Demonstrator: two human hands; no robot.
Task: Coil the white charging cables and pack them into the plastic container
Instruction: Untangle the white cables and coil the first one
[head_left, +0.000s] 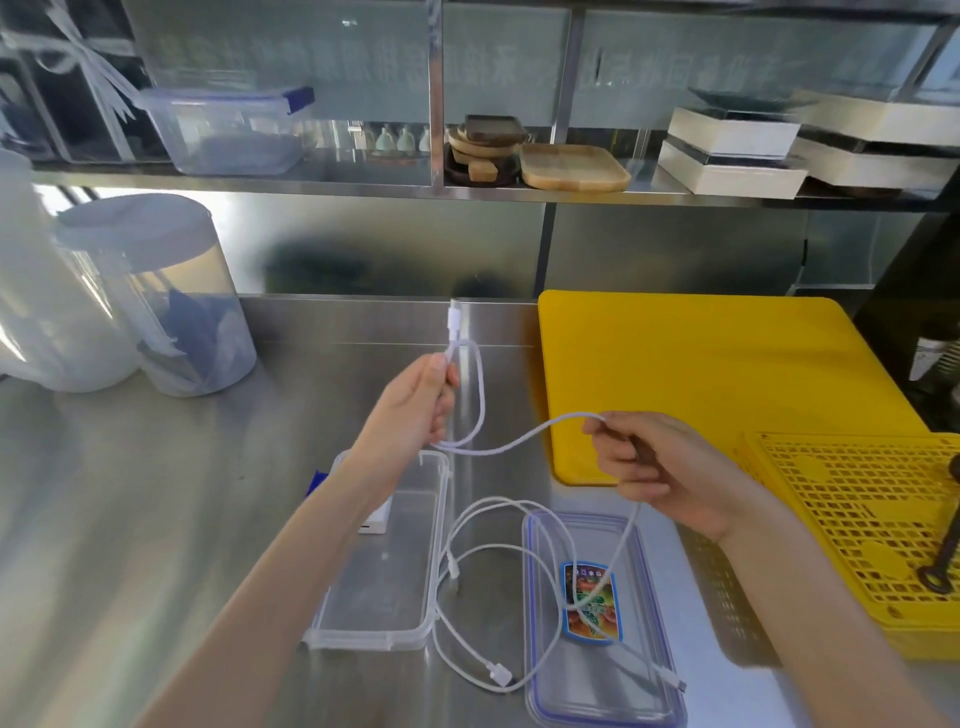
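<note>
Left hand (415, 400) and right hand (644, 462), each grip closed on one white cable (511, 441), above the table (156, 519); container (384, 561) left, lid (602, 618) right, beneath.

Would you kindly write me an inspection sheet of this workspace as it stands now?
Surface: steel counter, bare at left.
Job's things: open container near centre, a white block inside, under the left forearm; lid with a sticker to its right.
Clutter: yellow board, yellow crate with a dark tool, two jars at left.
Hands: left hand grips a cable near its plug; right hand grips the same cable further along.
Cables: held cable has one loop; loose cable lies across counter and lid.
Surroundings: shelf with boxes, wooden trays, another container.
</note>
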